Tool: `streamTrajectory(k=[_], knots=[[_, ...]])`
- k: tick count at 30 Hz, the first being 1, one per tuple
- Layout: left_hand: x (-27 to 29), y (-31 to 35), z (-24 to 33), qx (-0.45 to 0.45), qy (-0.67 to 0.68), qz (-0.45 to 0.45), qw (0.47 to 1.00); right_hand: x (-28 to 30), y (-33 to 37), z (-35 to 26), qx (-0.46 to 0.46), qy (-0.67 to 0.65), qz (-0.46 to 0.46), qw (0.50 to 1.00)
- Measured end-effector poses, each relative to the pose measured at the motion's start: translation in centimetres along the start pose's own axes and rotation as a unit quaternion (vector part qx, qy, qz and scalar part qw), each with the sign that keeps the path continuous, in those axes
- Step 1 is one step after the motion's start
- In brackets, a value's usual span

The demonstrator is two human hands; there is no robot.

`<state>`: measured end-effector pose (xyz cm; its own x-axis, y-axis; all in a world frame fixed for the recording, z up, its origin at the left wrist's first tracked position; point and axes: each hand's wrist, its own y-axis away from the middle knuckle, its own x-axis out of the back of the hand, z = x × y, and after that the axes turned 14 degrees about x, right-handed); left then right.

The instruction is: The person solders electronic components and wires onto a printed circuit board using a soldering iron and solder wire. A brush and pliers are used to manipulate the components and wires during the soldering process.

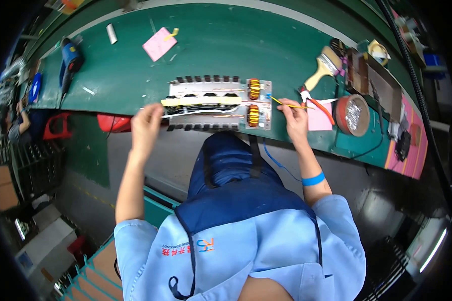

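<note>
A long circuit board with black heat-sink tabs along both long edges lies on the bench before me. Two copper-wound toroid coils sit toward its right end. A yellow strip and black and white cables run lengthwise over it. At the left end, my left hand is closed, slightly blurred, its fingertips at the end of a white cable. My right hand pinches a thin yellow wire, which reaches a small blue part on the board's right edge.
Right of the board are red-handled pliers, a pink pad, a brush, a round reddish tub of silvery bits and a box. A heat gun and pink paper lie left. A blue cord hangs near my right wrist.
</note>
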<state>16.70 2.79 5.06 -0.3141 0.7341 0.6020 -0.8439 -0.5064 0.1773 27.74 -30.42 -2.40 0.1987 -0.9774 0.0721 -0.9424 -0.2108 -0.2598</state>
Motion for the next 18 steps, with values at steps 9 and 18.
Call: streamTrajectory(k=[9,18], knots=[[-1.8,-10.4,2.4,-0.082,-0.341,-0.156,0.923,-0.3,-0.5,-0.6,-0.028,-0.016,-0.005,0.999],[-2.2,-11.6,2.7,-0.153,-0.427,-0.164,0.876,-0.3,0.2,-0.1,0.002,-0.002,0.035,0.999]])
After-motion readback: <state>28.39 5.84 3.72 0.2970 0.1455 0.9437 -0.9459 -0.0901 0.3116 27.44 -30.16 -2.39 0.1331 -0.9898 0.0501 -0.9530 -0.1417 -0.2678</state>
